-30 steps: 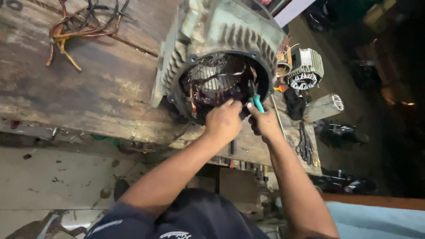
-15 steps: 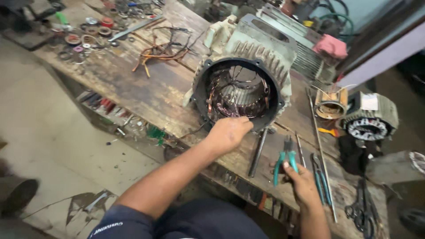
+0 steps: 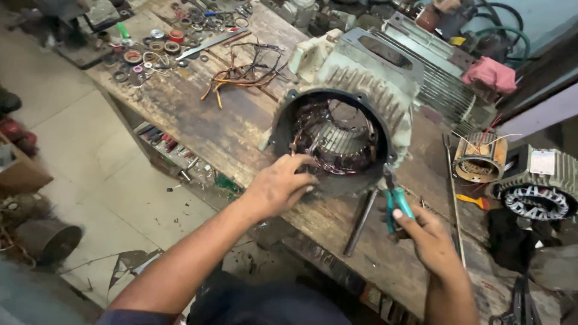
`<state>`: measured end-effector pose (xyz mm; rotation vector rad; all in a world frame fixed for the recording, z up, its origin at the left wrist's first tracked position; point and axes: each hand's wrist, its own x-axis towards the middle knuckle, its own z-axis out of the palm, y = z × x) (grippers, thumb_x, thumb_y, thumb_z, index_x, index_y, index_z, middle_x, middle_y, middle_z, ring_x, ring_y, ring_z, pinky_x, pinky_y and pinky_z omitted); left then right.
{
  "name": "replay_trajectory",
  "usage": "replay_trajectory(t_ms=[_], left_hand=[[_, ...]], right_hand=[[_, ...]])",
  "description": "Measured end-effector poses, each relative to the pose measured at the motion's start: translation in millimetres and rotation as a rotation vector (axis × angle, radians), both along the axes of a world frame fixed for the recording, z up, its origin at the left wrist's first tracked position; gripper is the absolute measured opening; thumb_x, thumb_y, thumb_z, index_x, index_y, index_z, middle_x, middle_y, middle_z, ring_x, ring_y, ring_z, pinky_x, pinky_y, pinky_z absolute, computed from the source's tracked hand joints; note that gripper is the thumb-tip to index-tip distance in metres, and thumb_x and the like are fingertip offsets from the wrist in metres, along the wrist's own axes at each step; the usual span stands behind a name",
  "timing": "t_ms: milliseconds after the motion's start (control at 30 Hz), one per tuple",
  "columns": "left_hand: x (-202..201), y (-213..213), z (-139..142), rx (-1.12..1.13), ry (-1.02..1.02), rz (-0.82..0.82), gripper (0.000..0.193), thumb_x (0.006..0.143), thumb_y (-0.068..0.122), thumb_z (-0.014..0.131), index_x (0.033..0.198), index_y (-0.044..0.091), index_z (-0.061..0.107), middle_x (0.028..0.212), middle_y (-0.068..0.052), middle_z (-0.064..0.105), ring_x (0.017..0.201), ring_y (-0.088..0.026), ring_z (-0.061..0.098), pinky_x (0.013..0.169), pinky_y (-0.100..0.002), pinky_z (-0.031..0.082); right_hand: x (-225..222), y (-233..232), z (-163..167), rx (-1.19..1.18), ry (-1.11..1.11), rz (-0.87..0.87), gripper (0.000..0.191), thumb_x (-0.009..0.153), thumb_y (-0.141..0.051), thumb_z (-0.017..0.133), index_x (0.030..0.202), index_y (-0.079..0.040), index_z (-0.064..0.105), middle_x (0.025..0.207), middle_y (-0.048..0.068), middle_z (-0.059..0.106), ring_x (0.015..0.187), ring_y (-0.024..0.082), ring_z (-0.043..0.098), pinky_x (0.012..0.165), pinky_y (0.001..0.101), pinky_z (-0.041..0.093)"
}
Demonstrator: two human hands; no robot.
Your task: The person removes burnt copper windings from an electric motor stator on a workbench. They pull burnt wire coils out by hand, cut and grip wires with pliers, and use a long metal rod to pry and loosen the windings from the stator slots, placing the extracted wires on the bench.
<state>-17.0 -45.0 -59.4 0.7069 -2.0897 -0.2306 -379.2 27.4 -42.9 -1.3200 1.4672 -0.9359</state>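
A large grey finned motor housing (image 3: 361,90) lies on its side on the wooden workbench (image 3: 198,126), its open end toward me, with copper windings (image 3: 337,150) inside. My left hand (image 3: 280,186) rests at the lower rim of the opening, fingers pinching winding wires there. To the right, just below the housing, my right hand (image 3: 424,232) grips pliers with green handles (image 3: 394,204), jaws pointing up toward the rim.
A dark metal rod (image 3: 360,222) lies below the housing. Loose orange and dark wires (image 3: 247,72) and several rings and washers (image 3: 150,51) sit further back. Smaller stators (image 3: 536,186) and a copper coil (image 3: 478,159) stand at right. A pink cloth (image 3: 490,72) lies behind.
Both hands were together at the housing opening one second ago. My right hand then dropped away to the right with the pliers and has since come back up toward the rim.
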Motion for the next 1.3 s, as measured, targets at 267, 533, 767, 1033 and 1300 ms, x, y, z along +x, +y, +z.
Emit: replay_trajectory(t_ms=[267, 533, 767, 1033, 1300], left_hand=[[-3.1, -44.6, -14.3, 0.341, 0.242, 0.044, 0.034, 0.087, 0.024, 0.076, 0.117, 0.007, 0.070, 0.119, -0.014, 0.067, 0.109, -0.035, 0.065, 0.089, -0.044, 0.055], [-43.6, -98.4, -37.9, 0.985, 0.453, -0.291, 0.032, 0.094, 0.029, 0.068, 0.112, 0.003, 0.070, 0.093, -0.020, 0.073, 0.086, -0.035, 0.074, 0.076, -0.042, 0.056], [-50.5, -98.4, -55.5, 0.911, 0.523, -0.454, 0.023, 0.098, 0.023, 0.064, 0.108, 0.003, 0.070, 0.099, -0.024, 0.072, 0.097, -0.042, 0.070, 0.080, -0.046, 0.054], [-48.4, -105.3, -54.9, 0.964, 0.478, -0.485, 0.024, 0.094, 0.023, 0.064, 0.107, 0.005, 0.070, 0.087, -0.024, 0.070, 0.084, -0.043, 0.070, 0.074, -0.049, 0.054], [-53.4, -107.8, -62.7, 0.891, 0.461, -0.504, 0.025, 0.098, 0.027, 0.063, 0.104, 0.004, 0.070, 0.094, -0.024, 0.071, 0.091, -0.045, 0.068, 0.080, -0.051, 0.053]], right_hand=[[82.8, -33.9, 104.8, -0.047, 0.780, -0.096, 0.033, 0.094, -0.031, 0.066, 0.108, -0.002, 0.071, 0.082, 0.010, 0.064, 0.073, 0.022, 0.062, 0.069, 0.0353, 0.051], [210.1, -100.5, 168.2, -0.079, 1.406, 0.033, 0.033, 0.091, -0.037, 0.065, 0.098, -0.004, 0.068, 0.092, 0.017, 0.068, 0.089, 0.039, 0.068, 0.075, 0.0470, 0.054], [260.2, -136.8, 139.8, 0.136, 1.836, -0.027, 0.034, 0.092, -0.039, 0.065, 0.090, -0.005, 0.067, 0.095, 0.017, 0.070, 0.086, 0.038, 0.071, 0.072, 0.0487, 0.059], [271.9, -158.2, 111.9, 0.123, 2.127, -0.035, 0.017, 0.084, -0.019, 0.063, 0.089, -0.004, 0.071, 0.096, 0.017, 0.071, 0.087, 0.034, 0.071, 0.062, 0.0417, 0.061], [267.5, -164.6, 99.5, 0.108, 2.262, -0.015, 0.014, 0.086, -0.019, 0.063, 0.082, -0.007, 0.071, 0.087, 0.015, 0.071, 0.081, 0.028, 0.071, 0.055, 0.0363, 0.059]])
